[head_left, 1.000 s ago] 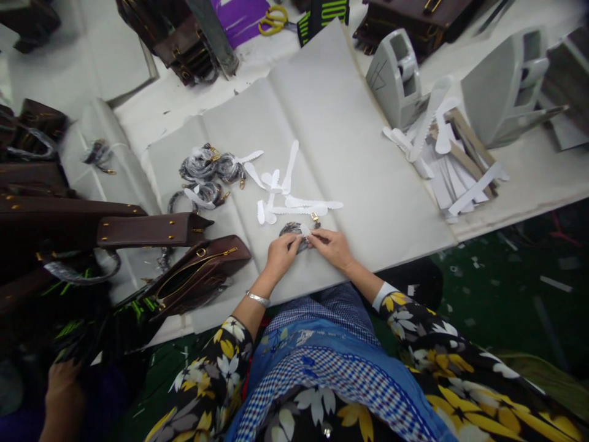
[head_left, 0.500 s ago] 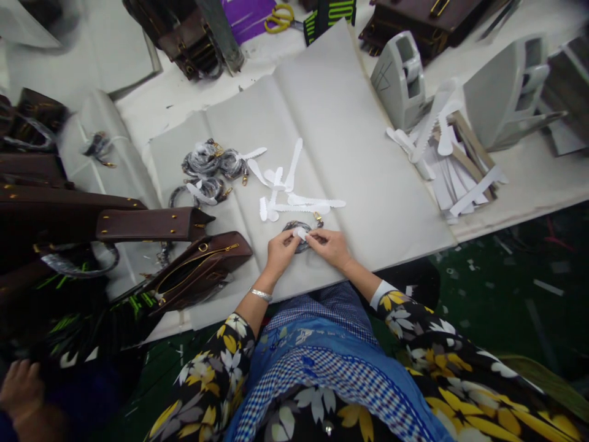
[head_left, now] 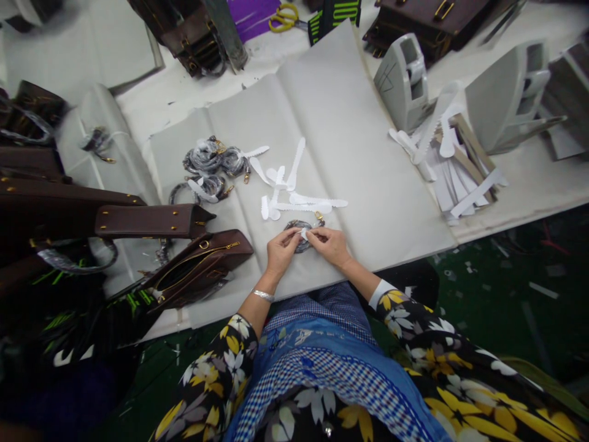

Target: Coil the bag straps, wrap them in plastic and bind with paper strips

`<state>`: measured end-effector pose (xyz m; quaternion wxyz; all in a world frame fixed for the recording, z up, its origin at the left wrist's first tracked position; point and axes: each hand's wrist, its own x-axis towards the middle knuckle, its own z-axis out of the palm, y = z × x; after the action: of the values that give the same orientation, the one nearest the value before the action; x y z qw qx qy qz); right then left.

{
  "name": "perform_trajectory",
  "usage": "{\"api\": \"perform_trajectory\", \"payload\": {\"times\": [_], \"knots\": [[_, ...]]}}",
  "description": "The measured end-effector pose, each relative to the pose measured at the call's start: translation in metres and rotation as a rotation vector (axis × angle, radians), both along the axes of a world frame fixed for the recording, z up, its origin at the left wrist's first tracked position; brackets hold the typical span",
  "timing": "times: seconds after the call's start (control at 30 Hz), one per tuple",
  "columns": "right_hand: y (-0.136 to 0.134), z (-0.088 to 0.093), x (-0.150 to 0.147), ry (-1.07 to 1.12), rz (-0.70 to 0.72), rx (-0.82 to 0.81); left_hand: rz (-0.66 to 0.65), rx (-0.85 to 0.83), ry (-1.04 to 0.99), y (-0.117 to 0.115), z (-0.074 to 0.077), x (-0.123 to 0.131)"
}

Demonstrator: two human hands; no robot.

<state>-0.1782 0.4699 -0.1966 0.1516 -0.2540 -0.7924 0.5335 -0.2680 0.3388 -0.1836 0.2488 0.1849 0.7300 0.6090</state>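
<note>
My left hand (head_left: 281,250) and my right hand (head_left: 329,247) meet near the table's front edge, both with fingertips pinched on a small white toothed strip (head_left: 304,233). Under them lies a coiled, plastic-wrapped strap (head_left: 302,247), which the strip appears to go round; the fingers partly hide it. The strap's gold clasp (head_left: 319,217) sticks out beyond my right fingers. Just past the coil, several loose white strips (head_left: 317,201) lie in a heap. To their left are more coiled straps (head_left: 202,158), some with white strips on them.
Brown handbags (head_left: 147,222) crowd the left side, one with its zip open. Two grey tape dispensers (head_left: 400,80) stand at the right, near a pile of white strips and card (head_left: 469,178). Yellow-handled scissors (head_left: 284,18) lie at the back.
Between my fingertips, the white strip has shifted slightly and shows less of its surface. The other person's hand at the lower left is no longer visible. The coil stays in place.
</note>
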Motion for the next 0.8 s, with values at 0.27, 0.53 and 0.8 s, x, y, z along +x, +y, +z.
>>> {"api": "perform_trajectory", "payload": {"times": [0.27,0.53,0.8], "knots": [[0.003,-0.002,-0.001,0.013,0.058,-0.013,-0.012,-0.019,0.012,-0.003,0.005,0.001],[0.001,-0.003,0.0,0.051,0.093,0.03,0.024,-0.018,-0.074,0.006,0.002,0.0],[0.009,0.006,0.003,0.117,0.163,0.488,0.084,-0.009,-0.091,0.008,0.005,0.001]]}}
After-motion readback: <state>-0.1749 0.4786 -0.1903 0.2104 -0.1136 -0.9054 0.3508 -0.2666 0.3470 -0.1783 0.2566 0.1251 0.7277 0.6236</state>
